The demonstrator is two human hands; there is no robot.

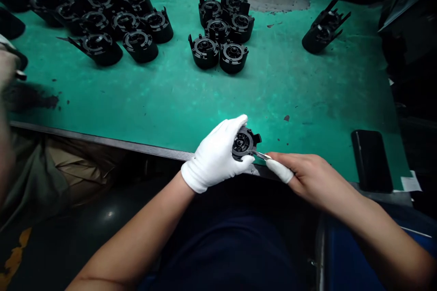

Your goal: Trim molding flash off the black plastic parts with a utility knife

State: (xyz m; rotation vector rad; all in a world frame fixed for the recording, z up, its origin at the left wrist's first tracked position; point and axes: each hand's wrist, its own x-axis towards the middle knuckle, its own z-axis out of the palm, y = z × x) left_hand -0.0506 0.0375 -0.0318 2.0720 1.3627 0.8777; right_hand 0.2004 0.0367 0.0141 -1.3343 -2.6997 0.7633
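My left hand (218,152), in a white glove, is wrapped round a black round plastic part (243,142) at the front edge of the table. The part's ribbed inner face is turned up, and a tab sticks out on its right. My right hand (300,168) is bare except for a white cover on the thumb. Between thumb and finger it pinches a slim metal tool (262,155), whose tip meets the rim of the part. The tool's handle is hidden in the hand, so its kind does not show.
Several similar black housings (234,57) stand mid-table on the green mat (164,95). A larger group (138,45) fills the back left, and more black parts (317,36) stand at right. A black phone (372,160) lies front right. Another person's hand (7,68) is at far left.
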